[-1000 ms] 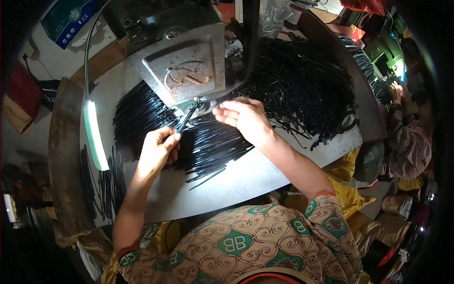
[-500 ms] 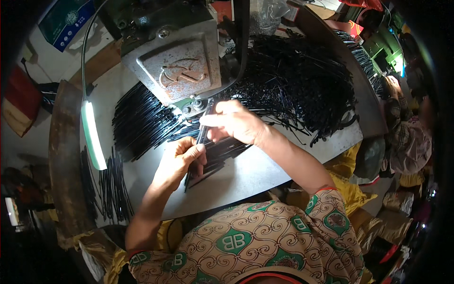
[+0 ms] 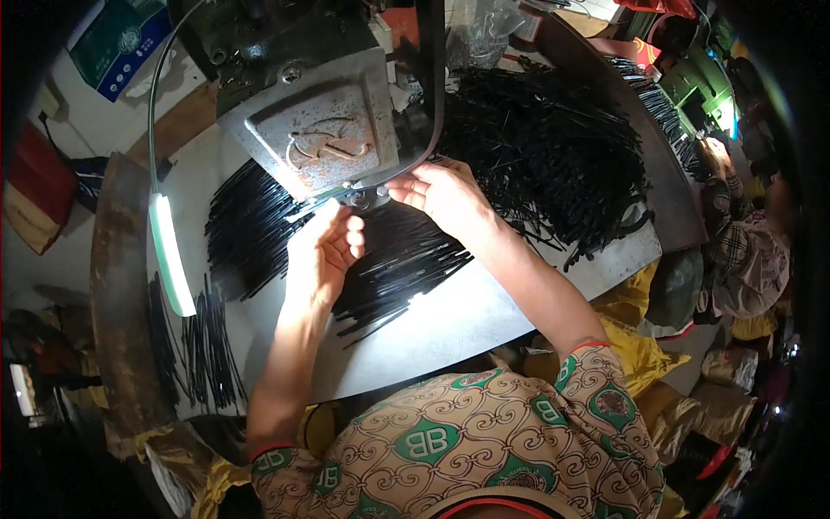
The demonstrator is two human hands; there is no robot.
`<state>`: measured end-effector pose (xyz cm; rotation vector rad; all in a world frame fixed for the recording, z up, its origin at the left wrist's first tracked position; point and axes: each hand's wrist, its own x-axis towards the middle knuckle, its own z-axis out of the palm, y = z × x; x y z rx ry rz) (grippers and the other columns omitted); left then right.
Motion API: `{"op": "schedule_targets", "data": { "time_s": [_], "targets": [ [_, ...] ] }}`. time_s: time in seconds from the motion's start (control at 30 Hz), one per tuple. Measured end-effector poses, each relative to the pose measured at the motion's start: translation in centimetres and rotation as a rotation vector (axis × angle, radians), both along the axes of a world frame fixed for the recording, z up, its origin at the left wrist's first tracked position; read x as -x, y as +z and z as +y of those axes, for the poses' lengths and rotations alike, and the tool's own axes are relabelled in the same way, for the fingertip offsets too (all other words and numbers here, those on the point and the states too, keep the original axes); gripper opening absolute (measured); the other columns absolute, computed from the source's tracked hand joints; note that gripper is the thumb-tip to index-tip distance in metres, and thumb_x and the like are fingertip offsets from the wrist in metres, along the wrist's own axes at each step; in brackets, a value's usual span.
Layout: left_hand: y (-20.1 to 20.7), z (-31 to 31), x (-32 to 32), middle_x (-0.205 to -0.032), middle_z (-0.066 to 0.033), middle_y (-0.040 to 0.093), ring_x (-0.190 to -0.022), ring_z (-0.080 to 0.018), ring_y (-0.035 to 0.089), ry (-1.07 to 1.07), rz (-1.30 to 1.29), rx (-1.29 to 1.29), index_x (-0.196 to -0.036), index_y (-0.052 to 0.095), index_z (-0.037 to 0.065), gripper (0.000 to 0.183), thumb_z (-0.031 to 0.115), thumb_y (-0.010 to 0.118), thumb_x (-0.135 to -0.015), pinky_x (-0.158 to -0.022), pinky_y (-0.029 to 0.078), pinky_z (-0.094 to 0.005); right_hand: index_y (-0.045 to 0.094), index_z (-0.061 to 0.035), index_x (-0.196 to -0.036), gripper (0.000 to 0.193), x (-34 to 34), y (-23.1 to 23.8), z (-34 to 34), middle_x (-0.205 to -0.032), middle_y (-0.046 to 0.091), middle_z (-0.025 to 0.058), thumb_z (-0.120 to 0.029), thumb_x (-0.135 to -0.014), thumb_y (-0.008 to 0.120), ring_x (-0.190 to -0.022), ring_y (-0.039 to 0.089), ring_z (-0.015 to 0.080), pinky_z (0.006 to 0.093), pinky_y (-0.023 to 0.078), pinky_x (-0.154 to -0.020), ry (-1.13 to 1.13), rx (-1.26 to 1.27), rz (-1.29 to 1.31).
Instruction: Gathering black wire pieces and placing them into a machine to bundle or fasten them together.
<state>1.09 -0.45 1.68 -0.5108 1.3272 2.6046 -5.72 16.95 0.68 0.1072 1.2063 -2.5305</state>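
Observation:
My left hand (image 3: 322, 253) is closed just below the press head, thumb and forefinger pinched at its lower edge. A thin rod, pale under the lamp, sticks out to the left of those fingertips. On the other side of the small metal tooling (image 3: 361, 201), my right hand (image 3: 443, 197) has its fingers pressed together; what they hold is too small to make out. Above both hands hangs the grey machine head (image 3: 320, 130) with a raised rusty emblem. Thin black rods lie in a fanned layer (image 3: 402, 272) beneath my hands and in another bundle (image 3: 246, 233) to the left.
A big tangled heap of black rods (image 3: 553, 156) covers the table's (image 3: 450, 320) right side. More rods (image 3: 207, 355) lie at left, near a lit lamp (image 3: 171, 255) on a bent stem. Yellow sacking (image 3: 627, 346) hangs by the front edge. Another person (image 3: 748, 251) works at far right.
My hands have moved apart and up to the machine head. The dark rod held upright between them no longer shows there. The fanned layer of rods below is more exposed.

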Motion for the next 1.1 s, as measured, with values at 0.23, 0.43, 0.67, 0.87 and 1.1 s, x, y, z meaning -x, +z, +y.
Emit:
{"op": "schedule_targets", "data": {
  "time_s": [0.23, 0.43, 0.67, 0.87, 1.1],
  "targets": [
    [-1.0, -0.8, 1.5, -0.07, -0.0088, 0.059, -0.056, -0.013, 0.054, 0.139, 0.016, -0.075, -0.085, 0.056, -0.003, 0.02, 0.016, 0.054, -0.082, -0.048, 0.042, -0.023, 0.054, 0.0086, -0.089, 0.018, -0.3, 0.3, -0.6, -0.086, 0.059, 0.0173, -0.007, -0.085, 0.047, -0.078, 0.061, 0.0222, 0.0299, 0.052, -0.071, 0.039, -0.034, 0.029],
    [-1.0, -0.9, 1.2, -0.069, -0.0087, 0.059, -0.055, -0.0127, 0.053, 0.148, 0.019, -0.055, -0.084, 0.056, -0.004, 0.02, 0.016, 0.055, -0.082, -0.047, 0.042, -0.0225, 0.053, 0.008, -0.094, 0.02, -0.8, 0.6, -0.4, -0.089, 0.058, 0.0171, -0.009, -0.086, 0.046, -0.082, 0.06, 0.0223, 0.0305, 0.051, -0.074, 0.045, -0.071, 0.014],
    [-0.7, -0.4, 1.0, -0.068, -0.0092, 0.058, -0.054, -0.0132, 0.053, 0.189, 0.022, -0.051, -0.084, 0.056, -0.005, 0.021, 0.016, 0.055, -0.082, -0.048, 0.042, -0.0224, 0.052, 0.0086, -0.089, 0.018, -1.6, 0.6, -0.6, -0.083, 0.059, 0.0191, -0.008, -0.085, 0.046, -0.077, 0.062, 0.0251, 0.0322, 0.054, -0.07, -0.007, 0.031, 0.032],
    [-1.1, -0.2, 0.8, -0.067, -0.0104, 0.058, -0.053, -0.0135, 0.052, 0.183, 0.038, -0.032, -0.083, 0.056, -0.005, 0.022, 0.017, 0.056, -0.081, -0.047, 0.042, -0.023, 0.051, 0.0088, -0.089, 0.017, -1.6, 0.2, -1.1, -0.085, 0.058, 0.0203, -0.006, -0.086, 0.043, -0.079, 0.061, 0.0262, 0.034, 0.053, -0.072, -0.036, 0.075, 0.011],
    [-1.7, -0.1, 0.4, -0.066, -0.0112, 0.058, -0.052, -0.0138, 0.052, 0.213, -0.026, -0.093, -0.084, 0.056, -0.006, 0.022, 0.016, 0.056, -0.082, -0.046, 0.042, -0.0232, 0.05, 0.0105, -0.093, 0.018, -1.8, 0.2, -1.1, -0.091, 0.056, 0.0224, -0.004, -0.086, 0.041, -0.086, 0.059, 0.0286, 0.037, 0.05, -0.079, -0.014, 0.025, -0.008]
  ]
}}
